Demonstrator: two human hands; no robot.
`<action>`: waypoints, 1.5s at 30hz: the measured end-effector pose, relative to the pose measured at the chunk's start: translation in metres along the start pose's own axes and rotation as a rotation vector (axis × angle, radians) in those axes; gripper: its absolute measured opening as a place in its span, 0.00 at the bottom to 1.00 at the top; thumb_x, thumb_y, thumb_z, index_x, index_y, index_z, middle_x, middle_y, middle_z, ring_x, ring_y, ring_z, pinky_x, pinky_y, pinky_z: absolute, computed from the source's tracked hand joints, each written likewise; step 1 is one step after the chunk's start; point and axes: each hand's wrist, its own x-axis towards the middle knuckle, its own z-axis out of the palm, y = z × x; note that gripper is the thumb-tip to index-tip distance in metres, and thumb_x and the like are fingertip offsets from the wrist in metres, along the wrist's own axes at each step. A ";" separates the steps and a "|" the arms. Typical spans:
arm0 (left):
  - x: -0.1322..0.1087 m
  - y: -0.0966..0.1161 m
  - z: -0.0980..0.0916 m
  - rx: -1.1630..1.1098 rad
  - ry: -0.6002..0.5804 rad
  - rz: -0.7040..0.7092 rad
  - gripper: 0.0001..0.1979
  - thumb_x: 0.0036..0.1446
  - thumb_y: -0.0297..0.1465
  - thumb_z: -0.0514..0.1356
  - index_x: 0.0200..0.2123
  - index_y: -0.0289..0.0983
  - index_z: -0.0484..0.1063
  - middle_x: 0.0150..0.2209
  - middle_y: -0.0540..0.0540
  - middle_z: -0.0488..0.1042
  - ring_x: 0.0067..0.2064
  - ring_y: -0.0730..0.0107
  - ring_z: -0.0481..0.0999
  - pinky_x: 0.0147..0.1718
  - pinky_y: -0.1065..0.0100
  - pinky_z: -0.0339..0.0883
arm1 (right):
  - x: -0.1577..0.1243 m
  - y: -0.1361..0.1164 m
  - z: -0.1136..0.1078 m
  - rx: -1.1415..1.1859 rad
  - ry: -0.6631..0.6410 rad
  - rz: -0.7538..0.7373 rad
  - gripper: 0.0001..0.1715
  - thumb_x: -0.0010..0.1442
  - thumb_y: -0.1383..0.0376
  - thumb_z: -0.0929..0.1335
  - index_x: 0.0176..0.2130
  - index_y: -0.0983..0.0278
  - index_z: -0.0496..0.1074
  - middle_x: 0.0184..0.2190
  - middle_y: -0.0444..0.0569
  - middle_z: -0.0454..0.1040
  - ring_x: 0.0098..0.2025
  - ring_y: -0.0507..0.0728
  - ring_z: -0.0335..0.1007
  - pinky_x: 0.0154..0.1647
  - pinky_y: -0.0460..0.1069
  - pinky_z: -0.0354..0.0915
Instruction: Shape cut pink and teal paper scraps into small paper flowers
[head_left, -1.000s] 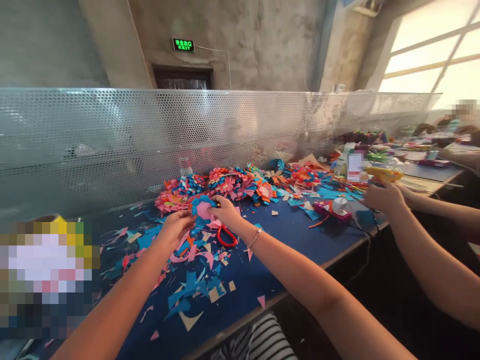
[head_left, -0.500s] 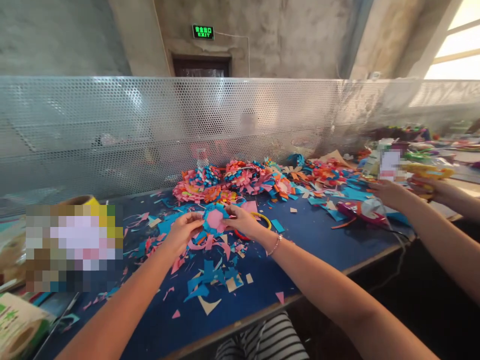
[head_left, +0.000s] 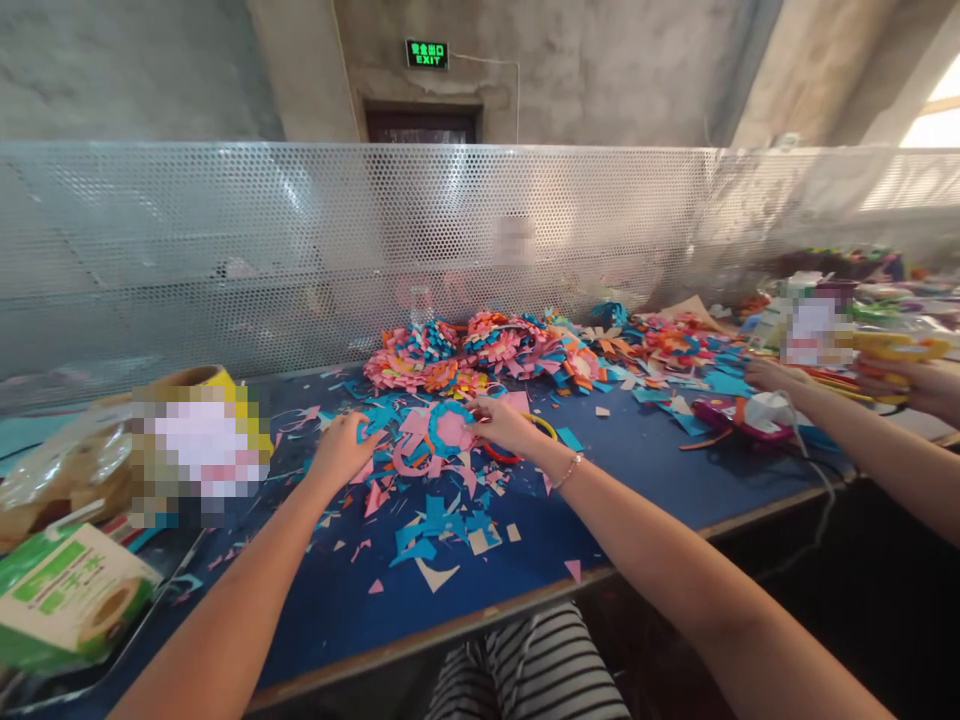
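- Your right hand (head_left: 501, 426) pinched the paper-like flower (head_left: 452, 431): flat pink centre, frilled blue rim.
- Left of the flower, your left hand's (head_left: 343, 446) grip was indiscernible.

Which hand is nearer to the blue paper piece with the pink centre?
Right. The right hand touches the paper piece at its right edge; the left hand is apart from it, off to its left.

pink-and-blue flower (head_left: 452, 430): right edge covered by right hand (head_left: 501, 425) | red loop (head_left: 501, 458): partly behind same hand | left hand (head_left: 343, 447): grip on blue scrap (head_left: 364, 430) unclear | green packet (head_left: 60, 620): cut by left edge | co-worker's arm (head_left: 885, 445): cut off at right | far tabletop clutter (head_left: 911, 297): blurred
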 end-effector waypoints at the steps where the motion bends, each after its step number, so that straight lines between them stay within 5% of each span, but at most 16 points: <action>1: -0.001 -0.004 0.001 0.051 -0.023 0.002 0.16 0.53 0.38 0.56 0.42 0.36 0.68 0.44 0.38 0.71 0.50 0.53 0.68 0.49 0.58 0.61 | -0.002 -0.002 0.000 0.008 -0.025 0.015 0.20 0.47 0.69 0.71 0.42 0.64 0.67 0.34 0.45 0.69 0.28 0.50 0.69 0.29 0.48 0.71; 4: -0.003 -0.011 0.005 0.161 -0.099 -0.004 0.19 0.54 0.41 0.56 0.45 0.36 0.70 0.46 0.37 0.70 0.49 0.54 0.69 0.47 0.60 0.62 | -0.012 -0.008 -0.002 -0.018 -0.196 0.056 0.22 0.51 0.67 0.68 0.47 0.63 0.65 0.34 0.45 0.70 0.27 0.49 0.69 0.29 0.47 0.70; 7: -0.005 -0.012 0.005 0.217 -0.170 0.045 0.19 0.52 0.42 0.58 0.45 0.38 0.72 0.45 0.39 0.72 0.49 0.55 0.70 0.46 0.63 0.63 | -0.020 -0.013 -0.007 -0.327 -0.313 -0.043 0.22 0.52 0.66 0.69 0.48 0.62 0.66 0.32 0.45 0.72 0.29 0.50 0.70 0.31 0.46 0.67; 11: -0.005 -0.012 0.003 0.183 -0.270 0.132 0.12 0.51 0.36 0.60 0.39 0.40 0.76 0.43 0.42 0.75 0.46 0.56 0.72 0.44 0.64 0.64 | -0.019 -0.010 -0.014 -0.796 -0.273 -0.230 0.09 0.55 0.61 0.67 0.35 0.63 0.74 0.27 0.45 0.74 0.28 0.51 0.68 0.30 0.44 0.60; 14: -0.005 -0.009 0.003 0.163 -0.247 0.139 0.09 0.51 0.33 0.59 0.36 0.39 0.77 0.41 0.43 0.76 0.44 0.56 0.73 0.44 0.63 0.65 | -0.010 -0.001 -0.018 -0.909 -0.202 -0.260 0.18 0.60 0.60 0.62 0.27 0.64 0.74 0.21 0.44 0.71 0.24 0.49 0.63 0.26 0.44 0.56; 19: -0.007 0.014 0.012 0.077 -0.097 0.286 0.15 0.55 0.33 0.56 0.46 0.37 0.72 0.46 0.41 0.73 0.49 0.58 0.70 0.49 0.62 0.63 | 0.000 0.012 -0.020 -0.900 -0.025 -0.347 0.09 0.55 0.68 0.65 0.36 0.65 0.75 0.31 0.48 0.74 0.31 0.50 0.67 0.32 0.43 0.60; 28: -0.021 0.041 0.017 0.118 -0.238 0.583 0.20 0.58 0.40 0.54 0.53 0.44 0.67 0.58 0.43 0.62 0.58 0.52 0.61 0.53 0.51 0.58 | -0.006 -0.008 -0.020 -0.825 0.281 -0.499 0.11 0.54 0.72 0.64 0.33 0.65 0.75 0.35 0.50 0.76 0.39 0.54 0.71 0.42 0.47 0.64; 33: -0.030 0.061 0.016 -0.009 -0.243 0.754 0.20 0.60 0.28 0.50 0.55 0.43 0.65 0.56 0.46 0.66 0.57 0.63 0.64 0.55 0.58 0.57 | -0.007 -0.005 -0.010 -0.781 0.215 -0.500 0.10 0.53 0.71 0.64 0.32 0.64 0.75 0.33 0.48 0.77 0.34 0.53 0.71 0.39 0.46 0.64; 38: -0.036 0.072 0.025 -0.052 -0.280 0.639 0.19 0.57 0.25 0.52 0.50 0.40 0.69 0.44 0.43 0.75 0.46 0.62 0.74 0.45 0.63 0.66 | -0.001 0.008 -0.007 -0.590 0.188 -0.372 0.10 0.53 0.68 0.64 0.33 0.65 0.75 0.31 0.47 0.77 0.33 0.53 0.71 0.36 0.46 0.64; 45: -0.038 0.069 0.029 -0.158 -0.242 0.498 0.14 0.53 0.24 0.56 0.42 0.39 0.74 0.38 0.45 0.78 0.41 0.62 0.76 0.41 0.65 0.67 | 0.005 0.018 -0.019 -0.432 0.235 -0.238 0.10 0.49 0.66 0.65 0.33 0.66 0.73 0.26 0.45 0.75 0.28 0.51 0.67 0.29 0.44 0.62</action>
